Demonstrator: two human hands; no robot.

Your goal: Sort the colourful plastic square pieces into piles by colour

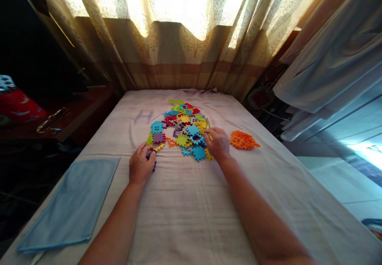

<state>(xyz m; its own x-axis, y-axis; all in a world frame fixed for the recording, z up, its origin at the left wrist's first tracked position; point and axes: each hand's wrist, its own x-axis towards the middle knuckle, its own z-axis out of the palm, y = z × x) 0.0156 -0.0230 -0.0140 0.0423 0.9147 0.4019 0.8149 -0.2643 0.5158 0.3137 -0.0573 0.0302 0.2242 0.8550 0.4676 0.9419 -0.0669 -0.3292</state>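
A heap of colourful plastic interlocking tiles, among them a blue tile and a lime-green tile, lies on the cloth-covered table. My right hand is at the heap's right side, its fingers pinching a small yellow tile. My left hand rests at the left, with thumb and fingers curled around a dark purple tile that is mostly hidden. Just beyond that hand, light-blue, purple and green tiles stand close together, with a yellow one beside the fingertips.
Orange tiles form a separate pile to the right of my right hand. A folded light-blue cloth lies at the table's left edge. Curtains hang behind the table, and garments hang at the right.
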